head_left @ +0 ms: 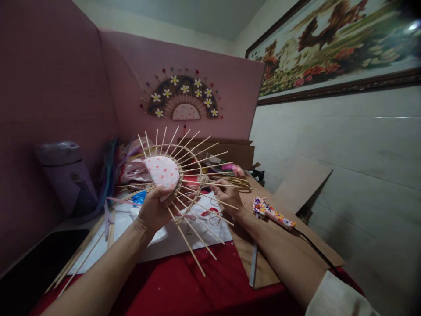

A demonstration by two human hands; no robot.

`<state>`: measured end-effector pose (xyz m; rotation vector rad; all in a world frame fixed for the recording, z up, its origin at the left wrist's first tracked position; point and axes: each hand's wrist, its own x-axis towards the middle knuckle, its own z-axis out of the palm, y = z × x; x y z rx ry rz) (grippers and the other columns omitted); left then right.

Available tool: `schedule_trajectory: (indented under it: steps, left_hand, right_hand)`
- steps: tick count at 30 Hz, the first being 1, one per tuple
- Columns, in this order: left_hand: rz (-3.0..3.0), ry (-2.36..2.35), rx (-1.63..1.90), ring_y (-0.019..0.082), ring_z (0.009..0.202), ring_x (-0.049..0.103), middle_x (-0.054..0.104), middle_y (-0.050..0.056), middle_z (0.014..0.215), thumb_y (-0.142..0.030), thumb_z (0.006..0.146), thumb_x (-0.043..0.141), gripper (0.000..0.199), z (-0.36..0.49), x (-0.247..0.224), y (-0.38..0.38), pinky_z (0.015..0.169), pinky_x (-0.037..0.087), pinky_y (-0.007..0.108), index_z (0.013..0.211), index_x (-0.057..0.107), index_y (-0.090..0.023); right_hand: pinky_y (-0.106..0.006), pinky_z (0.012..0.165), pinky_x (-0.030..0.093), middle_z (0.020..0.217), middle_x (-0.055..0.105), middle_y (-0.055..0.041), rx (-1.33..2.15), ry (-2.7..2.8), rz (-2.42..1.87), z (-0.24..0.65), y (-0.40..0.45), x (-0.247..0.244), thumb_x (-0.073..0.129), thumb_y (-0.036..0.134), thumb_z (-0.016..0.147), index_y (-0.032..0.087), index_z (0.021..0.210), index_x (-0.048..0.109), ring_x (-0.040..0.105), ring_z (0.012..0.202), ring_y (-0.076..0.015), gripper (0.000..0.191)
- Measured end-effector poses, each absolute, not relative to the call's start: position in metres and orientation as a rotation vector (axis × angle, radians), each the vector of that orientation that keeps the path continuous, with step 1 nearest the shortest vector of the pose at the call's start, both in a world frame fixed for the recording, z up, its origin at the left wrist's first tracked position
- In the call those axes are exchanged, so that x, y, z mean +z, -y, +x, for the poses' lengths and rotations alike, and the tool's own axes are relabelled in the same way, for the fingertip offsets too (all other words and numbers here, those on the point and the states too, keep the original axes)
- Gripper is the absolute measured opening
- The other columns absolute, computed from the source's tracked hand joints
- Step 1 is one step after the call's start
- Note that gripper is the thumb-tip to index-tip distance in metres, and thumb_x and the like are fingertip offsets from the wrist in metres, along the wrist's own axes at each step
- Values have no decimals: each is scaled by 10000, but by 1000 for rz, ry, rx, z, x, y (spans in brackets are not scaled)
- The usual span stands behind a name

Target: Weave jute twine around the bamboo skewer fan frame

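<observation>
My left hand [154, 210] grips the lower edge of a half-round fan frame [163, 170], its thumb on the white face dotted with red. Thin sticks [215, 154] spread out from the frame's curved rim like rays. A ring of brown twine [199, 163] runs across the sticks, some way out from the rim. At the right side of the fan, my right hand [227, 196] is closed with its fingertips on a small bundle of twine [204, 179] beside the sticks. Part of its grip is hidden.
A flowered glue gun [273, 213] lies on brown board to the right, its cord trailing away. Loose sticks [80, 250] and white paper [128, 221] lie left on the red cloth [184, 285]. A finished fan [184, 94] hangs behind; a purple container [67, 184] stands left.
</observation>
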<state>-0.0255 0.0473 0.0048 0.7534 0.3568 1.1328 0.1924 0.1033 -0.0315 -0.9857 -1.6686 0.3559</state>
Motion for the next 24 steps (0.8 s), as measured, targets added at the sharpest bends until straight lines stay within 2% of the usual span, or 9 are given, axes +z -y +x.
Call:
schedule_trajectory:
  steps: [6, 9, 13, 19, 24]
  left_hand:
    - [776, -390, 1208, 295, 910, 651, 720, 122, 827, -166, 644, 502, 249, -31, 5, -50, 949, 428, 504, 824, 664, -112]
    - [766, -403, 1221, 296, 913, 650, 717, 144, 858, -165, 631, 501, 275, -33, 5, -52, 931, 445, 498, 841, 663, -91]
    - [728, -421, 1241, 296, 871, 659, 713, 158, 817, -145, 627, 493, 284, -33, 5, -55, 898, 470, 500, 841, 664, -67]
    - [652, -472, 1304, 284, 814, 670, 715, 131, 781, -141, 655, 482, 242, -31, 9, -52, 843, 503, 504, 812, 661, -96]
    - [570, -545, 1295, 315, 871, 657, 712, 138, 807, -181, 688, 471, 275, -24, 18, -42, 835, 484, 558, 866, 662, -96]
  right_hand:
    - [-279, 627, 396, 702, 614, -28, 195, 1591, -1080, 195, -101, -27, 504, 322, 808, 187, 753, 562, 547, 638, -169, 157]
    - [-281, 633, 397, 731, 608, -35, 150, 1556, -1043, 195, -99, -25, 466, 288, 816, 181, 799, 545, 546, 661, -172, 134]
    - [-284, 644, 400, 773, 607, -40, 118, 1492, -1040, 196, -100, -26, 460, 308, 828, 181, 833, 547, 546, 697, -175, 154]
    - [-277, 624, 402, 704, 605, -29, 204, 1581, -1007, 197, -104, -31, 501, 347, 829, 178, 758, 575, 535, 643, -159, 198]
    - [-325, 743, 441, 851, 653, -79, 185, 1732, -997, 197, -107, -32, 497, 265, 816, 170, 830, 643, 584, 798, -201, 175]
